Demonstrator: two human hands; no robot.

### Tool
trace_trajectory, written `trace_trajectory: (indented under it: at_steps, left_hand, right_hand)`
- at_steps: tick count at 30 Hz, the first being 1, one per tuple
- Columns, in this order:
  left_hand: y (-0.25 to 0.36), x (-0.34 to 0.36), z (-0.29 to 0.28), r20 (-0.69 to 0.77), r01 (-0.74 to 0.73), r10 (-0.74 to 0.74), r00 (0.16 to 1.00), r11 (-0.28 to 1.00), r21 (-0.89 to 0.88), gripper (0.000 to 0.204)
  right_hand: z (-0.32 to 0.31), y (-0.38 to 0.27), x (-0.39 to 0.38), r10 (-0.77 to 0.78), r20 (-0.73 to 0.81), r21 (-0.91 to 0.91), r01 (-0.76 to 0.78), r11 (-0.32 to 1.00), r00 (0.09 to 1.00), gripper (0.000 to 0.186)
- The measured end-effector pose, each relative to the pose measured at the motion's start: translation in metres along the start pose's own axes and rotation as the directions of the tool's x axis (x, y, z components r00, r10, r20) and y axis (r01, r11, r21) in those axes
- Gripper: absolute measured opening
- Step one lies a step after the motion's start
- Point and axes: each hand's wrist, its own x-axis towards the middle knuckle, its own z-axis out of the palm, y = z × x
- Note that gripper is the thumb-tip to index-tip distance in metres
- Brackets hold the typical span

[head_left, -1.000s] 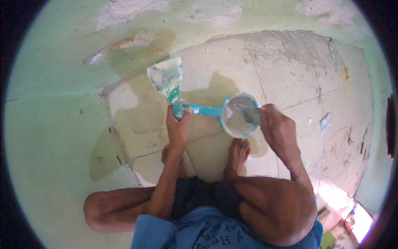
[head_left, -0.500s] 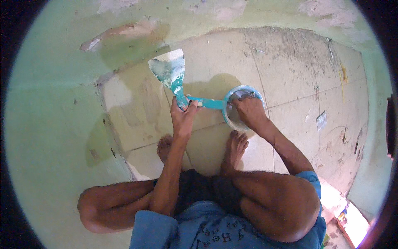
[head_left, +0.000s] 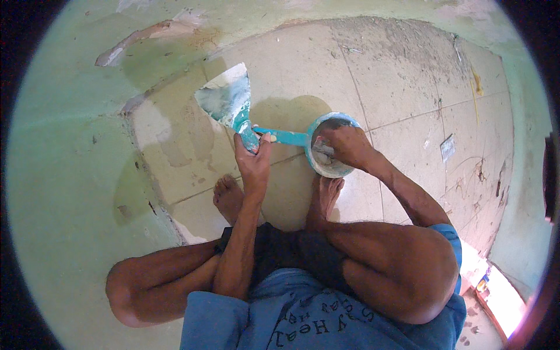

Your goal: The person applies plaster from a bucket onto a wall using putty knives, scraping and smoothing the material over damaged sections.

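My left hand is closed round the green handle of a broad putty knife, and the same fingers grip the end of a blue dipper's handle. The knife's blade points away from me, smeared with whitish paste. To the right, the round dipper is held level above the floor, its rim crusted with white. My right hand reaches into it from the right, fingers curled down and closed against greyish-white paste. Whatever lies between those fingertips is hard to make out.
Two bare feet rest on the dirty tiled floor below the dipper. A green wall with peeling patches runs along the left and far side. Loose grit lies at the far edge, and a small grey scrap at the right.
My right hand's fingers have shifted toward the left, near side inside the dipper, uncovering more paste. Knife and dipper stay in my left hand, slightly farther left in view.
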Motion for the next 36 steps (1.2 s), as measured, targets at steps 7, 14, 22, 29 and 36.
trace_trajectory:
  at_steps: [7, 14, 22, 29, 36]
  left_hand:
    - [0.001, 0.000, 0.003, 0.004, -0.022, 0.022, 1.000, 0.997, -0.074, 0.029]
    - [0.004, 0.005, -0.007, -0.018, -0.183, 0.190, 0.982, 0.964, 0.192, 0.035]
    - [0.105, -0.008, -0.013, 0.171, -0.138, 0.081, 0.982, 0.924, 0.358, 0.041]
    - [0.145, -0.022, -0.018, 0.394, 0.254, -0.213, 0.894, 0.966, -0.055, 0.029]
    - [0.165, -0.040, -0.022, 0.540, 0.295, -0.216, 0.813, 0.953, -0.064, 0.034]
  right_hand:
    - [-0.035, 0.006, -0.003, 0.104, 0.050, 0.000, -0.104, 0.995, 0.993, 0.023]
    - [-0.071, 0.030, -0.033, 0.177, -0.027, 0.503, -0.140, 0.853, 0.984, 0.021]
    - [-0.110, 0.021, -0.092, 0.348, -0.176, 0.902, 0.009, 0.431, 0.921, 0.011]
    - [-0.157, -0.003, -0.091, 0.234, -0.699, 0.695, 0.565, 0.444, 0.676, 0.015]
    - [-0.156, -0.013, -0.045, -0.152, -0.887, 0.230, 0.703, 0.672, 0.435, 0.006]
